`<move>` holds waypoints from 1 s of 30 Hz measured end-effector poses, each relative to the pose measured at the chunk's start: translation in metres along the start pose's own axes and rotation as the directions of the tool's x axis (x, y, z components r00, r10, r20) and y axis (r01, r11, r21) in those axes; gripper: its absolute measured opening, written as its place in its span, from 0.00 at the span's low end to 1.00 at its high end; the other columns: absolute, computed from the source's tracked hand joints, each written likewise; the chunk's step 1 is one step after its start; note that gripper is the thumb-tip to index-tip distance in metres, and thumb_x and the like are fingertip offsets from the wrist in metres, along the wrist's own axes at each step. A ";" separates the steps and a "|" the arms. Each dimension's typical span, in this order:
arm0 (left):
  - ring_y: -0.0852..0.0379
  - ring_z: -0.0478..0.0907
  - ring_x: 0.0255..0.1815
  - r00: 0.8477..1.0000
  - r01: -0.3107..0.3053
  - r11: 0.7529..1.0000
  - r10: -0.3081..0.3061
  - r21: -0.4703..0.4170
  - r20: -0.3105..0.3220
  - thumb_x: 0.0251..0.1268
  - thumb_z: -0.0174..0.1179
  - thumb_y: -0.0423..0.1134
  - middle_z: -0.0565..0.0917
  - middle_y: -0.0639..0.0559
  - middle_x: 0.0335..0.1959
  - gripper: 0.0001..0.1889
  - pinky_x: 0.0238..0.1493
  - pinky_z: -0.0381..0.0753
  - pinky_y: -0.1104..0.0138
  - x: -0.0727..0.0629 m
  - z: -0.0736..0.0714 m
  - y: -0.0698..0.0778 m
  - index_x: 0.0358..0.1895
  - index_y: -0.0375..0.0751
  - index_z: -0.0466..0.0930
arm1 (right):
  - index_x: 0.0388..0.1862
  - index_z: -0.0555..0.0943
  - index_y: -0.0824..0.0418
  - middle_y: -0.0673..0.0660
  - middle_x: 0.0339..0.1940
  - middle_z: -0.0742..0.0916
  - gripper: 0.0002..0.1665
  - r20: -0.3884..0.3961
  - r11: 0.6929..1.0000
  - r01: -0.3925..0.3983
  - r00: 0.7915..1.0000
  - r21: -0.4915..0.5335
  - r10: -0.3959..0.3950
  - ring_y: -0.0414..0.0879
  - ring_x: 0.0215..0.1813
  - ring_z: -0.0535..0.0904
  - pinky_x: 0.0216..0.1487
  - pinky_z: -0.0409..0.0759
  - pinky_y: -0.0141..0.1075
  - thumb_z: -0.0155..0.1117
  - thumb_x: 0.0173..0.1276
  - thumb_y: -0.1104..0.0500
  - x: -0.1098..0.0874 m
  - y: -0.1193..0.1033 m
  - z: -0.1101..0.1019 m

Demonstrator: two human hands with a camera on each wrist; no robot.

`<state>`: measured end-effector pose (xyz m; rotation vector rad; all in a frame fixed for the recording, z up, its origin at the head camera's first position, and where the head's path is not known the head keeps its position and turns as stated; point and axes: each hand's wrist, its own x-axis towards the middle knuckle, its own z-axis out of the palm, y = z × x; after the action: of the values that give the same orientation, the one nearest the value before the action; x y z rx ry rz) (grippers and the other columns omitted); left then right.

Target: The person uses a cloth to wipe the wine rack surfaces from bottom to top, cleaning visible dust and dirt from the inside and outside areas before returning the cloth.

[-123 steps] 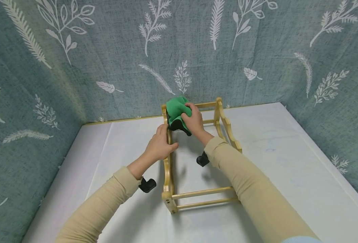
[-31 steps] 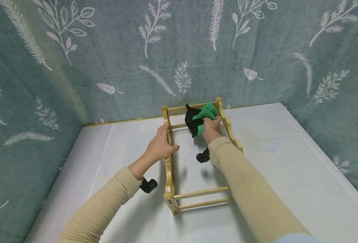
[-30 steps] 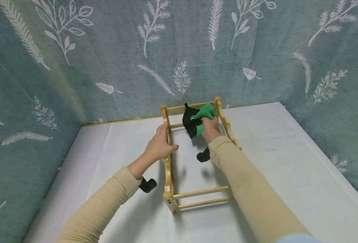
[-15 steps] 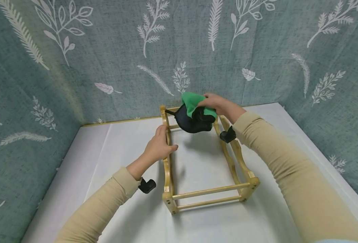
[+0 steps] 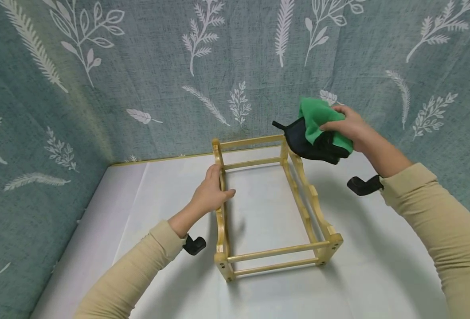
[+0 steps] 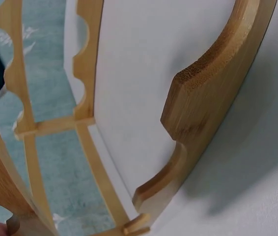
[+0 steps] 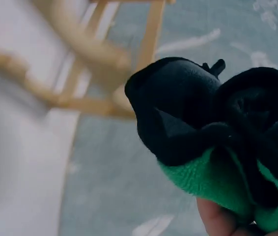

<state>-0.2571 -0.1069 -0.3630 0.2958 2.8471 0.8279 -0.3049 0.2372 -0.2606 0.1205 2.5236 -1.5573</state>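
A light wooden rack (image 5: 275, 251) with scalloped side rails lies on the white surface in the head view. My left hand (image 5: 209, 192) grips its left side rail, thumb reaching inward over the frame. The left wrist view shows a scalloped rail (image 6: 208, 93) up close. Beyond the rack's far right corner, my right hand (image 5: 350, 126) holds up a bunched cleaning cloth (image 5: 316, 115), green on one side and black on the other, with a small black hanging loop. In the right wrist view the black side of the cloth (image 7: 178, 93) is folded over, and fingers (image 7: 215, 219) pinch its green side.
Teal fabric (image 5: 159, 88) printed with white leaves walls the back and both sides. The white surface (image 5: 171, 177) spreads around the rack. A small black wrist device (image 5: 364, 185) hangs under the right wrist, another (image 5: 195, 245) under the left.
The right hand wiped along the rack's far end from left to right, then lifted the cloth off and moved right, beyond the rack. The left hand stays on the left rail.
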 end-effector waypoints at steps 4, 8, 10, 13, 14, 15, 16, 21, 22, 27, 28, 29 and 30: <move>0.41 0.74 0.51 1.000 0.001 1.000 -0.001 -0.006 0.000 0.62 0.54 0.52 0.41 0.44 0.73 0.44 0.41 0.73 0.54 -0.001 -0.001 0.000 0.72 0.39 0.38 | 0.74 0.41 0.61 0.70 0.70 0.52 0.49 -0.039 1.000 0.005 0.999 -0.029 -0.006 0.66 0.67 0.54 0.61 0.61 0.56 0.58 0.65 0.53 -0.008 0.040 -0.017; 0.41 0.74 0.51 1.000 -0.003 1.000 0.003 -0.014 -0.001 0.62 0.53 0.52 0.41 0.43 0.73 0.44 0.43 0.73 0.53 -0.002 0.000 0.000 0.72 0.39 0.38 | 0.72 0.42 0.66 0.75 0.69 0.52 0.47 -0.067 0.993 0.011 0.998 -0.115 -0.018 0.71 0.65 0.53 0.59 0.60 0.61 0.57 0.66 0.53 -0.014 0.081 -0.026; 0.41 0.73 0.52 1.000 -0.006 1.000 0.006 -0.018 0.000 0.62 0.53 0.51 0.40 0.43 0.73 0.44 0.44 0.73 0.53 -0.002 0.000 -0.001 0.72 0.39 0.38 | 0.72 0.44 0.68 0.77 0.68 0.52 0.46 -0.083 0.982 0.009 0.996 -0.190 -0.025 0.73 0.64 0.53 0.57 0.60 0.63 0.56 0.66 0.53 -0.016 0.099 -0.028; 0.41 0.73 0.52 1.000 -0.003 1.000 0.003 -0.025 0.006 0.63 0.53 0.51 0.39 0.43 0.73 0.44 0.43 0.73 0.53 -0.002 0.001 -0.001 0.72 0.40 0.37 | 0.70 0.49 0.70 0.79 0.65 0.57 0.41 -0.108 0.943 0.021 0.992 -0.332 -0.060 0.75 0.61 0.56 0.52 0.62 0.64 0.54 0.66 0.54 -0.019 0.123 -0.026; 0.41 0.72 0.53 1.000 -0.001 1.000 0.002 -0.030 0.009 0.63 0.53 0.51 0.39 0.43 0.74 0.44 0.43 0.73 0.53 -0.002 0.001 -0.001 0.72 0.40 0.36 | 0.69 0.50 0.71 0.80 0.64 0.58 0.40 -0.112 0.927 0.020 0.991 -0.376 -0.067 0.76 0.60 0.57 0.50 0.64 0.64 0.54 0.66 0.55 -0.019 0.131 -0.025; 0.41 0.72 0.53 1.000 0.000 0.999 0.000 -0.037 0.011 0.63 0.53 0.51 0.39 0.44 0.74 0.44 0.43 0.73 0.53 -0.002 0.001 -0.001 0.73 0.40 0.36 | 0.68 0.51 0.71 0.80 0.63 0.60 0.39 -0.110 0.912 0.017 0.992 -0.409 -0.068 0.76 0.58 0.58 0.49 0.65 0.63 0.53 0.66 0.55 -0.019 0.137 -0.023; 0.41 0.72 0.54 1.000 0.003 0.999 -0.002 -0.042 0.013 0.63 0.53 0.51 0.38 0.44 0.74 0.44 0.43 0.73 0.54 -0.001 0.001 -0.001 0.73 0.40 0.36 | 0.68 0.52 0.72 0.80 0.62 0.61 0.38 -0.106 0.901 0.019 0.992 -0.434 -0.072 0.76 0.57 0.60 0.47 0.66 0.63 0.53 0.66 0.56 -0.019 0.144 -0.021; 0.41 0.73 0.52 1.000 0.005 0.998 -0.004 -0.058 0.009 0.63 0.53 0.52 0.38 0.46 0.74 0.44 0.41 0.73 0.55 0.000 0.003 0.000 0.73 0.41 0.36 | 0.67 0.53 0.72 0.81 0.61 0.62 0.37 -0.070 0.892 0.004 0.997 -0.452 -0.039 0.76 0.56 0.61 0.47 0.68 0.61 0.53 0.64 0.58 -0.017 0.169 -0.011; 0.41 0.73 0.52 1.000 0.003 0.998 -0.002 -0.058 0.008 0.63 0.53 0.52 0.38 0.46 0.74 0.44 0.41 0.73 0.55 0.000 0.004 0.001 0.73 0.41 0.36 | 0.67 0.52 0.73 0.81 0.61 0.62 0.37 -0.070 0.894 -0.003 0.997 -0.448 -0.032 0.76 0.56 0.61 0.47 0.68 0.61 0.53 0.64 0.57 -0.017 0.173 -0.008; 0.40 0.69 0.57 1.000 -0.006 0.998 0.007 -0.067 0.011 0.63 0.53 0.52 0.37 0.45 0.74 0.44 0.45 0.72 0.53 0.000 0.003 0.000 0.73 0.42 0.35 | 0.67 0.50 0.74 0.82 0.61 0.61 0.39 -0.076 0.899 -0.024 0.997 -0.438 -0.010 0.76 0.57 0.61 0.48 0.67 0.61 0.52 0.64 0.58 -0.013 0.185 -0.001; 0.39 0.67 0.60 1.000 -0.008 0.998 0.009 -0.068 0.011 0.63 0.53 0.52 0.37 0.45 0.74 0.44 0.49 0.71 0.51 -0.001 0.003 0.000 0.73 0.41 0.35 | 0.67 0.50 0.74 0.82 0.61 0.61 0.39 -0.075 0.898 -0.022 0.997 -0.440 -0.012 0.76 0.56 0.61 0.48 0.67 0.61 0.52 0.63 0.58 -0.012 0.186 0.000; 0.38 0.64 0.63 1.000 -0.011 0.998 0.012 -0.067 0.009 0.63 0.53 0.52 0.37 0.44 0.74 0.44 0.52 0.70 0.49 -0.001 0.002 -0.001 0.73 0.41 0.35 | 0.67 0.50 0.74 0.82 0.61 0.61 0.39 -0.069 0.897 -0.020 0.998 -0.441 -0.012 0.76 0.57 0.61 0.49 0.67 0.61 0.52 0.63 0.58 -0.011 0.185 0.000; 0.38 0.59 0.66 1.000 -0.017 0.997 0.017 -0.070 0.007 0.63 0.53 0.52 0.37 0.44 0.74 0.44 0.55 0.67 0.48 -0.002 0.001 -0.002 0.73 0.41 0.35 | 0.67 0.50 0.74 0.82 0.61 0.61 0.39 -0.059 0.896 -0.018 0.998 -0.443 -0.009 0.76 0.57 0.61 0.49 0.67 0.61 0.52 0.63 0.57 -0.010 0.184 0.001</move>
<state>-0.2557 -0.1083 -0.3644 0.3135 2.8048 0.9256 -0.2653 0.3199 -0.4209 0.1110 2.8467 -0.9472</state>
